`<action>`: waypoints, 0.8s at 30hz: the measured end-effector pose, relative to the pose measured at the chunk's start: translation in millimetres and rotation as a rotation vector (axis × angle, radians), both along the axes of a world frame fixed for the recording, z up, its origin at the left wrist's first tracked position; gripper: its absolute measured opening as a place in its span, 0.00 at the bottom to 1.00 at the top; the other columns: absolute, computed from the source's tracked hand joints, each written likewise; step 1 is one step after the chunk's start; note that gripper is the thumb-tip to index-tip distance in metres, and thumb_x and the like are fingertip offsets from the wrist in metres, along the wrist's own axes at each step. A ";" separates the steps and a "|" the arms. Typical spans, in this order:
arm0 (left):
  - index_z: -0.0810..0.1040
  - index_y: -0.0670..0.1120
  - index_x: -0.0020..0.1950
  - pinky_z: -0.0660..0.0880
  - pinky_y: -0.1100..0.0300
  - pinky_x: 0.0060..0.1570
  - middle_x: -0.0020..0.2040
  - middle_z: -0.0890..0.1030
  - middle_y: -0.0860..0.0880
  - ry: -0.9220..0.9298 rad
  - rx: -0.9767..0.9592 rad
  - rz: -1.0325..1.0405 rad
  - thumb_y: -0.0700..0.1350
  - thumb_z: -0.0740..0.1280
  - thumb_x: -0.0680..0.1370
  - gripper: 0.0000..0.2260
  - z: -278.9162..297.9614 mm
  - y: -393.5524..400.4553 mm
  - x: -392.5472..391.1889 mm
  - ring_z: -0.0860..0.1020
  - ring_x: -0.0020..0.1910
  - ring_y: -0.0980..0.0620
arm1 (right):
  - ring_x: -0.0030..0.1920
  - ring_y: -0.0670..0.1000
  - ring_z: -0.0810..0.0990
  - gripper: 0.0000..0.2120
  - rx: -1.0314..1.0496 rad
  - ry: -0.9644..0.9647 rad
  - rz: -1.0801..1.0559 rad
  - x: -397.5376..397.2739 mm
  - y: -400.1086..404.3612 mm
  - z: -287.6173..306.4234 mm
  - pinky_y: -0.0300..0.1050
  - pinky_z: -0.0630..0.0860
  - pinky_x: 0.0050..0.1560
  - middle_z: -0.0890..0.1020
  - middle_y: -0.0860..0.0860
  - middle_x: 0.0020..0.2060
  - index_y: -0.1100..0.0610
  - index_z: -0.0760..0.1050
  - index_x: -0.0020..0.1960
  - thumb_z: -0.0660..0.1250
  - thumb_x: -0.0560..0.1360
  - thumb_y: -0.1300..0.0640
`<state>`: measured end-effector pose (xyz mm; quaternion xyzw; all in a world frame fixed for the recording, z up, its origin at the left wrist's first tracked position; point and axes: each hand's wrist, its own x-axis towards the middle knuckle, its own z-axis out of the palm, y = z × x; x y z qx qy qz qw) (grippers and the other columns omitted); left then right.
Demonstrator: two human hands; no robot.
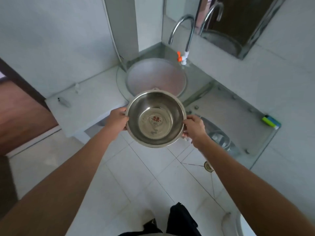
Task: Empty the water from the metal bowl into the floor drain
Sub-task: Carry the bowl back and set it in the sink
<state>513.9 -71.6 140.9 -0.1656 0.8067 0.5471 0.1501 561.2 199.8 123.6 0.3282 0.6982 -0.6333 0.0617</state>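
A round metal bowl [156,119] with a red emblem on its bottom is held level in the air in front of the glass sink. Clear water covers its bottom. My left hand [117,119] grips the bowl's left rim and my right hand [194,128] grips the right rim. The floor drain [208,166], a small round metal grate, lies in the white tiled floor below and to the right of the bowl, partly hidden by my right forearm.
A frosted glass basin [156,76] with a curved chrome tap [185,34] stands behind the bowl. A glass shelf [238,120] at right carries a green and blue sponge [271,121]. A white ledge [85,106] lies left. A brown door [20,113] is at far left.
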 end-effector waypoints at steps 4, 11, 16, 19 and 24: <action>0.80 0.54 0.42 0.83 0.50 0.41 0.41 0.84 0.45 0.020 0.006 0.021 0.29 0.61 0.75 0.20 15.6 -12.6 -40.9 0.84 0.43 0.41 | 0.29 0.52 0.78 0.11 -0.022 0.024 -0.015 -45.6 -13.4 8.8 0.51 0.77 0.39 0.81 0.54 0.35 0.56 0.80 0.51 0.64 0.73 0.65; 0.79 0.44 0.61 0.83 0.44 0.46 0.49 0.82 0.39 0.015 -0.040 0.008 0.28 0.60 0.77 0.19 14.4 -26.2 -152.1 0.82 0.47 0.37 | 0.29 0.50 0.79 0.10 -0.099 0.033 -0.017 -154.1 -25.9 -8.8 0.41 0.78 0.30 0.82 0.54 0.36 0.58 0.80 0.52 0.64 0.73 0.64; 0.76 0.44 0.66 0.82 0.44 0.50 0.56 0.80 0.35 -0.016 -0.086 -0.015 0.28 0.62 0.77 0.20 17.1 -22.3 -238.8 0.81 0.53 0.34 | 0.29 0.48 0.81 0.08 -0.108 0.028 -0.037 -231.6 -26.4 -23.4 0.39 0.78 0.28 0.83 0.53 0.36 0.57 0.79 0.51 0.66 0.73 0.63; 0.75 0.44 0.68 0.81 0.46 0.48 0.56 0.80 0.36 -0.038 -0.093 -0.045 0.28 0.62 0.77 0.21 16.5 -15.3 -283.8 0.81 0.50 0.36 | 0.32 0.50 0.83 0.08 -0.114 0.003 -0.057 -267.5 -21.8 -30.0 0.40 0.79 0.29 0.83 0.55 0.38 0.57 0.79 0.51 0.65 0.74 0.63; 0.77 0.47 0.56 0.83 0.43 0.49 0.53 0.81 0.37 -0.080 -0.091 -0.116 0.31 0.65 0.77 0.14 1.0 1.2 -345.7 0.82 0.50 0.34 | 0.34 0.51 0.81 0.09 -0.070 -0.044 -0.146 -309.2 -12.4 -39.0 0.41 0.79 0.31 0.83 0.55 0.40 0.54 0.79 0.48 0.63 0.72 0.63</action>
